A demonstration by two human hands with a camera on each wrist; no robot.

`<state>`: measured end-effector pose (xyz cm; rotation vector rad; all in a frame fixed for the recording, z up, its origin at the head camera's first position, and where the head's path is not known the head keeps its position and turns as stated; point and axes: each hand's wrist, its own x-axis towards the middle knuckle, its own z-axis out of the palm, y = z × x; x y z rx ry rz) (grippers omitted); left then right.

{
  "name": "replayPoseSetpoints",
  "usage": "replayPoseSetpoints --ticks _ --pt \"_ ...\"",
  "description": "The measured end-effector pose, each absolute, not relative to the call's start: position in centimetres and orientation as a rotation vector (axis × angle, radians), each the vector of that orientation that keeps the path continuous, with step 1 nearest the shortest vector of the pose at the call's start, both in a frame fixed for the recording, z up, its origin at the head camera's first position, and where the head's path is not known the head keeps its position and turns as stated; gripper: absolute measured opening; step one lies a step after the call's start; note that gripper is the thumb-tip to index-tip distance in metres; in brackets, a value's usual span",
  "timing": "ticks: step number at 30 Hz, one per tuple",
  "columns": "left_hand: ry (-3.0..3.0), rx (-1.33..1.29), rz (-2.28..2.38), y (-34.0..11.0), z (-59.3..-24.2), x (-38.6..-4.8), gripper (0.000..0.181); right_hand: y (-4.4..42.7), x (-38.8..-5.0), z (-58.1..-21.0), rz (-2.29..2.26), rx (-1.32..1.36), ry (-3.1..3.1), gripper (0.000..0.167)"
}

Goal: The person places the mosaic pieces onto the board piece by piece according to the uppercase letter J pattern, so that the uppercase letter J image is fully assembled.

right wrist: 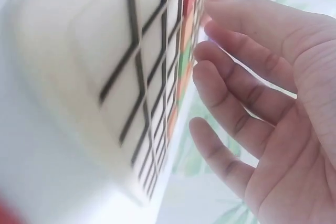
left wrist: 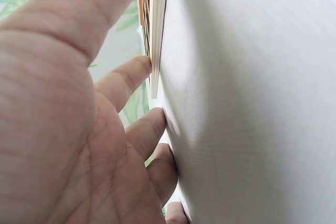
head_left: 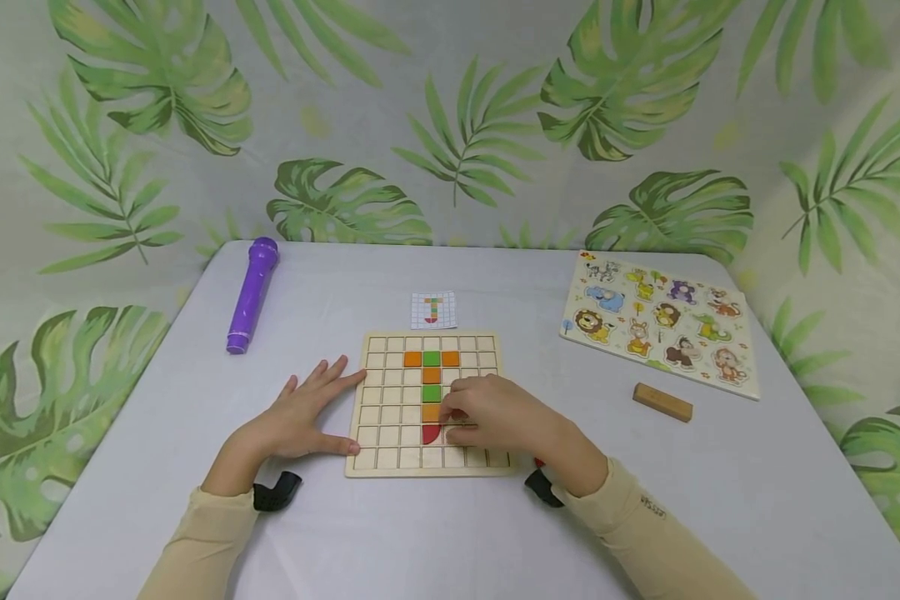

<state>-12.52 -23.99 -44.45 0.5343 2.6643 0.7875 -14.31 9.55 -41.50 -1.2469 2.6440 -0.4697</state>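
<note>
A wooden grid board [head_left: 382, 462] lies on the table with several orange and green squares in a T-like column. A red rounded piece [head_left: 431, 434] sits at the column's lower end. My left hand [head_left: 300, 421] is spread at the board's left edge, thumb and a fingertip touching its rim. My right hand [head_left: 498, 417] hovers over the right part of the board, fingers loosely bent beside the red piece. In the right wrist view, its thumb and fingers [right wrist: 212, 85] are apart with nothing seen between them. A dark red patch shows under that hand, too hidden to identify.
A small pattern card [head_left: 433, 310] lies beyond the board. A purple toy microphone [head_left: 252, 296] is at the far left. To the right are an animal puzzle board [head_left: 660, 321] and a wooden block [head_left: 662, 402]. Black bands [head_left: 277, 492] are near both wrists.
</note>
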Motion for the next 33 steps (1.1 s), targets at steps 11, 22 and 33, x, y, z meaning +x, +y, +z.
replayPoseSetpoints --ticks 11,22,33 --pt "2.672 0.537 0.779 -24.0 -44.4 -12.5 0.109 15.4 -13.2 -41.3 -0.607 -0.998 2.673 0.014" --pt "2.666 0.536 0.781 -24.1 -44.9 -12.7 0.11 19.3 -11.5 -41.4 -0.575 -0.81 2.68 0.025" --pt "2.666 0.532 0.784 -24.1 -44.8 -12.6 0.11 20.5 -9.9 -42.0 -0.593 -0.75 2.74 0.028"
